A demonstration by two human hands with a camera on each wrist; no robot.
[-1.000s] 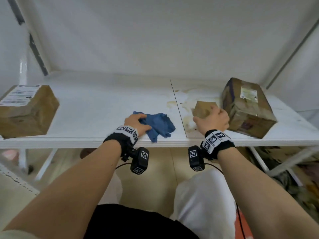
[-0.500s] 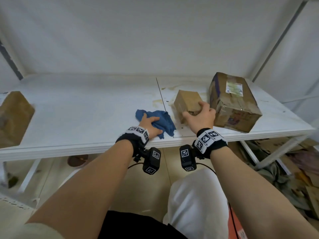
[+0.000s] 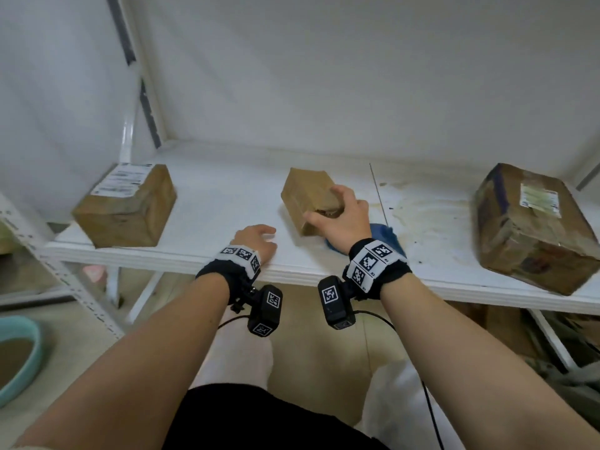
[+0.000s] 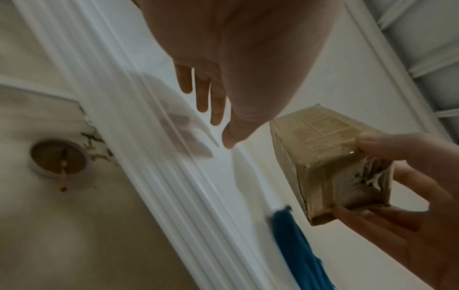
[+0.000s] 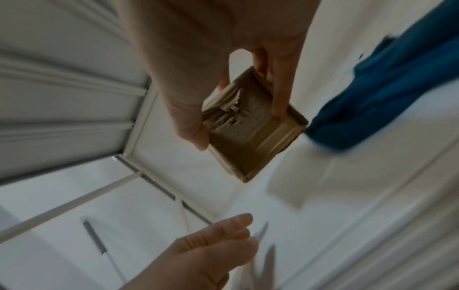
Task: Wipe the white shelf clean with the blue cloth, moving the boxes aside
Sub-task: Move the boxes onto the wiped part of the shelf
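Brown cardboard marks the small box (image 3: pixel 310 198) held in the right hand (image 3: pixel 344 216) above the middle of the white shelf (image 3: pixel 227 196), head view; thumb on its near-left side, fingers (image 3: pixel 341 191) curled over its top. The blue cloth (image 3: pixel 384 237) lies on the shelf just right of that hand, partly hidden behind the wrist, near the front edge. The left hand (image 3: pixel 256 240) hovers at the front edge with loosely spread fingers, holding nothing. A labelled box (image 3: pixel 126 206) sits at the shelf's left end, a large worn box (image 3: pixel 532 222) at its right end; brown stains (image 3: pixel 422 203) mark the board between cloth and large box.

Left wrist view: left hand (image 4: pixel 223 58) with fingers (image 4: pixel 202 92) straight and slightly apart above the shelf edge (image 4: pixel 159 137); the small box (image 4: pixel 323 160) pinched by the right hand (image 4: pixel 410 225); cloth (image 4: pixel 295 245) below it.

Right wrist view: thumb and fingers (image 5: pixel 280 94) clamp opposite sides of the small box (image 5: pixel 250 127); cloth (image 5: pixel 387 94) just beside it; left hand (image 5: pixel 198 255) relaxed.
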